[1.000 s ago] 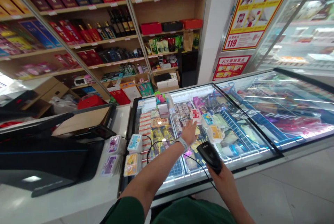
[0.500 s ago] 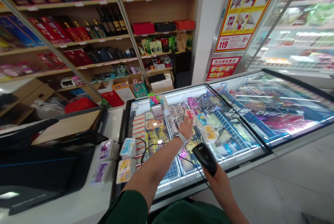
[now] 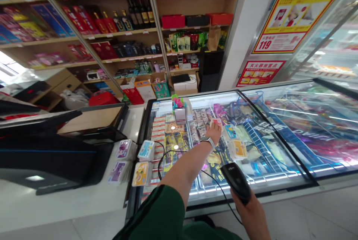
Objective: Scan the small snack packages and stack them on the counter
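My right hand [image 3: 247, 204] is wrapped around a black corded barcode scanner [image 3: 236, 180], its head pointing up and left above the near edge of the glass-topped freezer. My left hand [image 3: 213, 134], with a watch on the wrist, reaches out over the freezer top. Its stretched fingers lie over the near part of a small red-labelled tub [image 3: 216, 121], fingertips seemingly touching it. Just right of this hand sit a blue-labelled tub [image 3: 231, 131] and a yellow-labelled tub [image 3: 239, 148].
At left on the freezer's edge stand more tubs, a blue one [image 3: 146, 150] and a yellow one [image 3: 141, 173]. Stacked purple-labelled tubs [image 3: 119, 171] are on the counter [image 3: 81, 202] beside a black machine [image 3: 56, 161]. The scanner cable [image 3: 160, 161] loops over the glass. Shelves stand behind.
The view has swung left, so everything sits further right in the picture. My left hand stays at the red-labelled tub. My right hand still holds the scanner, slightly lower in view.
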Available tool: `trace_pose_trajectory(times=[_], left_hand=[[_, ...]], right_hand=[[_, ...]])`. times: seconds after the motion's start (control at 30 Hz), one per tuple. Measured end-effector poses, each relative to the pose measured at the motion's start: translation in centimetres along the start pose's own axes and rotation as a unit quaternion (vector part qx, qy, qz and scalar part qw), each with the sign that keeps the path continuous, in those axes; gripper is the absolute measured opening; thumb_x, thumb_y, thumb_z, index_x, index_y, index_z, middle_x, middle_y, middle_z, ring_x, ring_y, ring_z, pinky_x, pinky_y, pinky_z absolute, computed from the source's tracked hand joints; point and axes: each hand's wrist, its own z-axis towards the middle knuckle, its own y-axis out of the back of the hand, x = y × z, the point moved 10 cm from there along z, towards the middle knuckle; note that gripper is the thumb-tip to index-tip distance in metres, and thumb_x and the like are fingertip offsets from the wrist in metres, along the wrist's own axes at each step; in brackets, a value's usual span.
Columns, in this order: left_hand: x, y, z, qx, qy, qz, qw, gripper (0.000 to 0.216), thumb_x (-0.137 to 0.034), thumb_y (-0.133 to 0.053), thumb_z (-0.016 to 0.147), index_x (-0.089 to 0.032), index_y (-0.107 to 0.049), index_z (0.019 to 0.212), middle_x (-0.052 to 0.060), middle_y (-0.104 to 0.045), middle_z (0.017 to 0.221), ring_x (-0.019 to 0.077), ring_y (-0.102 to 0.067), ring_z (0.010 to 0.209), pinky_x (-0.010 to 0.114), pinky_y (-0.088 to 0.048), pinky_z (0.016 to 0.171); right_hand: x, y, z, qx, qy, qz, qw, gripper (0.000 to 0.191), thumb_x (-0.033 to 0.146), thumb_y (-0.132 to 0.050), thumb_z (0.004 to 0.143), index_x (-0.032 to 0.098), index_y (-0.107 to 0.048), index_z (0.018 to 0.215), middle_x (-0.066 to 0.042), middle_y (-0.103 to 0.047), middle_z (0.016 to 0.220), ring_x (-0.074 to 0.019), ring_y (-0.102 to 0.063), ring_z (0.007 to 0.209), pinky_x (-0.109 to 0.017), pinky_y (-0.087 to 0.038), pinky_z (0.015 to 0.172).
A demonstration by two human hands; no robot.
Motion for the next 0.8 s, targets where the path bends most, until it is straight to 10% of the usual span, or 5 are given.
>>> trace_pose_trajectory(times=[0.47,0.8], left_hand=[[-0.5,1.4,-1.0,0.005,-0.028,0.018,0.999,0.032,-0.012,-0.039,0.092,-0.005,-0.052,0.12,0.022,-0.056,0.118,0.0264,-0.051,0.113,0.042,-0.045,0.088],[2.7,6.4,-5.7,0.002,0.009,-0.03,1.0,0.032,-0.01,-0.045,0.089,-0.012,-0.05,0.121,0.015,-0.057,0.115,0.0218,-0.052,0.11,0.036,-0.044,0.093]], right_hand=[[-0.5,-0.3,-0.4,0.029,-0.004,-0.018,0.999,0.055,0.06,-0.053,0.072,0.016,-0.063,0.103,-0.01,-0.074,0.084,-0.0331,-0.068,0.087,-0.034,-0.051,0.074],[1.0,-0.7,0.0,0.039,0.048,0.004,0.998,0.051,0.059,-0.053,0.073,0.019,-0.063,0.101,-0.009,-0.074,0.087,-0.0315,-0.068,0.09,-0.033,-0.051,0.073]])
